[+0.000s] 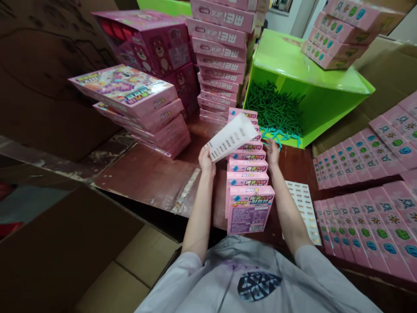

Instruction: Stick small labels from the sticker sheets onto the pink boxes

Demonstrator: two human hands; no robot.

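Observation:
My left hand grips a white sticker sheet by its lower left end. The sheet is tilted above a row of small pink boxes, and its far end curls and blurs a little. The boxes stand upright one behind another, running away from my body. On the row's right side is my right hand, its fingers stretched out beside the boxes and holding nothing that I can see. Whether it touches them I cannot tell. Another sticker sheet lies flat on the table under my right forearm.
A green bin on its side holds many green sticks, some spilling out. Pink boxes line the right side. A tall stack of pink boxes and flat game boxes stand behind and left on the brown table.

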